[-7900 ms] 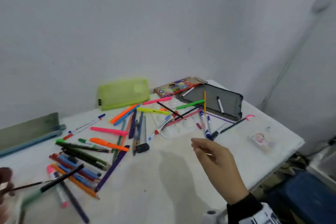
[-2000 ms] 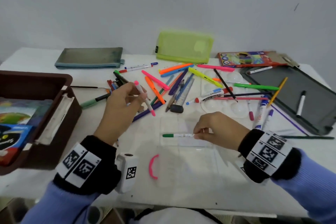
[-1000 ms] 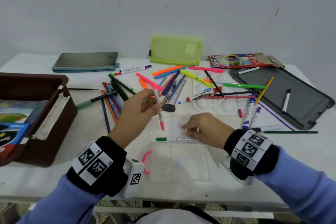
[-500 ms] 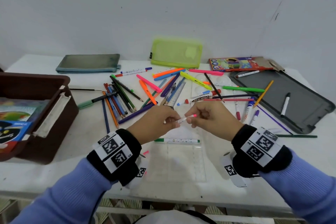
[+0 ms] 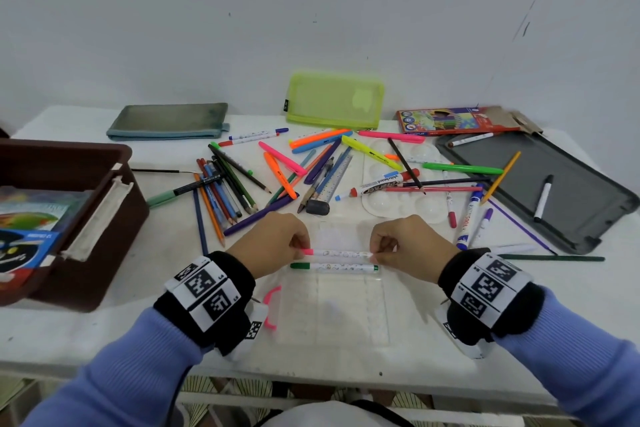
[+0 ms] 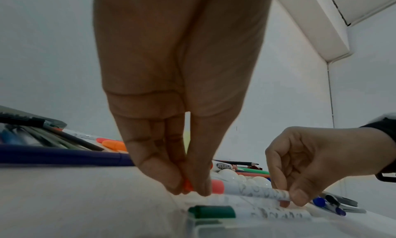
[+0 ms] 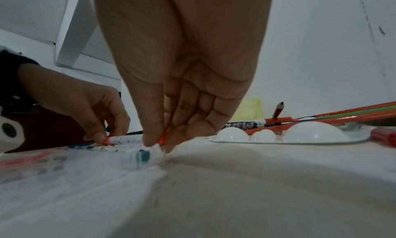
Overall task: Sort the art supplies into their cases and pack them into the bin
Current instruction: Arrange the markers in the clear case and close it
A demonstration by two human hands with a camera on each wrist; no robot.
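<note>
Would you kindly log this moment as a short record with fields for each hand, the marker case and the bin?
left hand: pinches the cap end of the pink marker
right hand: pinches the marker's other end
clear case: lies open in front of the person; green marker already in it, pink one held level just above
brown bin: at the person's left, boxes inside
loose pens and pencils: scattered beyond the case

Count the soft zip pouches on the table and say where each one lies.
2. The grey-green pouch lies flat at the back left; the lime mesh pouch leans against the wall at the back centre. None seems hidden.
</note>
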